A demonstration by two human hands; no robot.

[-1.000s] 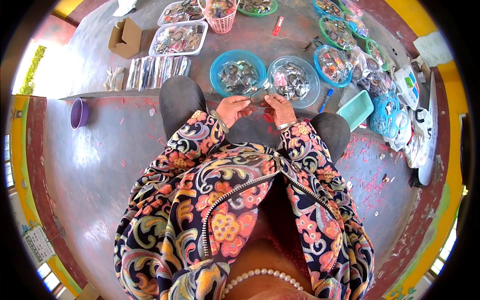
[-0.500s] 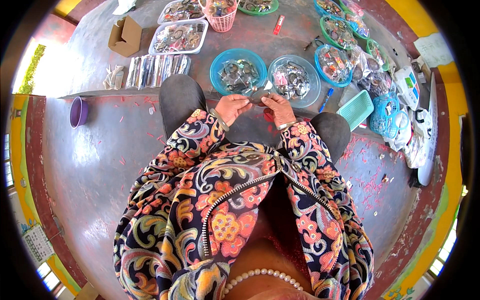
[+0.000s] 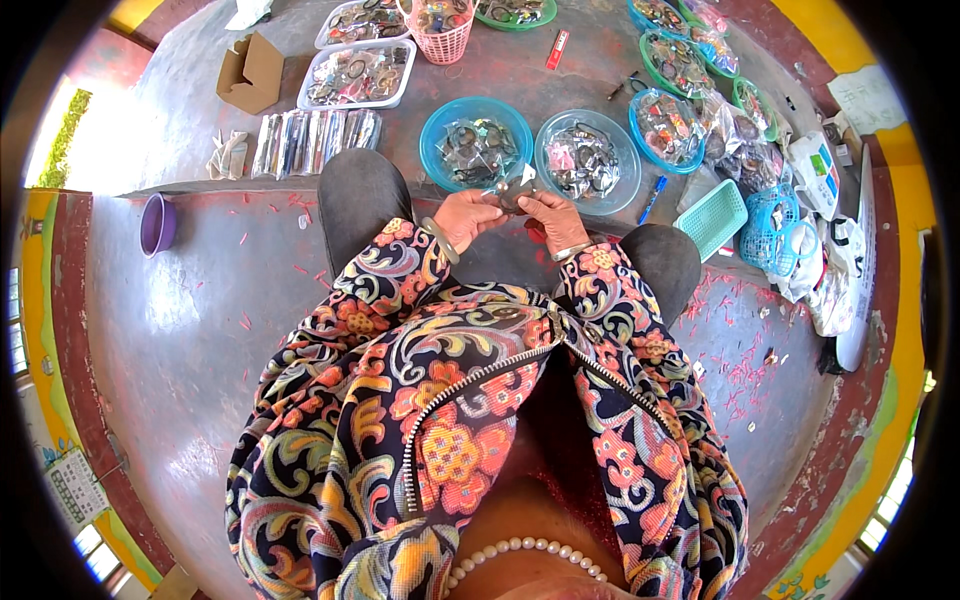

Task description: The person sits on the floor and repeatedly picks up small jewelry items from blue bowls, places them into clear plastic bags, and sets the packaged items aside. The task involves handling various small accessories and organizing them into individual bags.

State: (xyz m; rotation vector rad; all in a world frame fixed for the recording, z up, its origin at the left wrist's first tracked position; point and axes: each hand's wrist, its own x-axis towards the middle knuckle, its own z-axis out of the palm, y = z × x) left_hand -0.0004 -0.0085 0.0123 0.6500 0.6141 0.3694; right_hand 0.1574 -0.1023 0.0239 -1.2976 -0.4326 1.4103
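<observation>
My left hand [image 3: 468, 221] and my right hand [image 3: 556, 220] meet between my knees, fingers pinched on a small dark band-like piece [image 3: 514, 194]. A white tag [image 3: 529, 172] shows at its upper right. The piece is too small to make out its exact kind. Just beyond my hands are two round basins: a blue one [image 3: 428, 120] on the left and a clear bluish one [image 3: 633, 190] on the right. Both hold many small bagged pieces, among them dark bands.
At the left stand a white tray [image 3: 304, 98], an open cardboard box [image 3: 262, 72] and a row of clear packets [image 3: 315, 142]. A purple tub [image 3: 152, 226] sits lower on the floor. To the right are a blue marker [image 3: 653, 199], a green basket [image 3: 714, 222] and more filled basins.
My right hand has shifted slightly left, closer to my left hand. The white tag has moved left and tilted with the piece. The basins have not moved.
</observation>
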